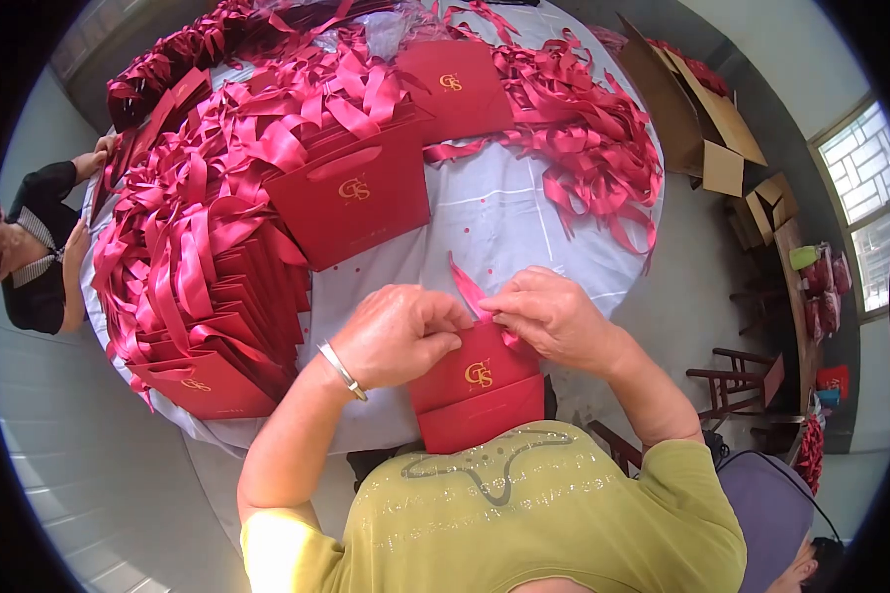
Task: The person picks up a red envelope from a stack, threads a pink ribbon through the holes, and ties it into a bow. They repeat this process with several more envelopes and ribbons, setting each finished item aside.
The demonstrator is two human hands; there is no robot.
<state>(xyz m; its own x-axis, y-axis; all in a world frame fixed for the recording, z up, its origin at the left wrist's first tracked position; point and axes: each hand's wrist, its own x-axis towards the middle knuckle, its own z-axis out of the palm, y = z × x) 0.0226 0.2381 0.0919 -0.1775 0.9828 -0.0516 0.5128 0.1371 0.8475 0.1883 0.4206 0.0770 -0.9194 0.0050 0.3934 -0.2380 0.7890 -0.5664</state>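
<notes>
A red paper gift bag [478,395] with gold lettering rests against my body at the table's near edge. Its lower part is folded across the front. My left hand [398,334], with a silver bangle on the wrist, is closed at the bag's top left edge. Opposite it, my right hand [549,318] pinches a pink satin ribbon [468,287] at the top right edge. One length of that ribbon sticks up between the hands, and another bit hangs below my right fingers. My fingertips hide where the ribbon meets the bag.
Packed red bags with ribbon handles [351,193] fill the left of the round table [366,296]. Loose pink ribbons [603,148] heap up at the right. Another person [44,237] handles bags at far left. Cardboard boxes [697,109] and a wooden chair [737,385] stand to the right.
</notes>
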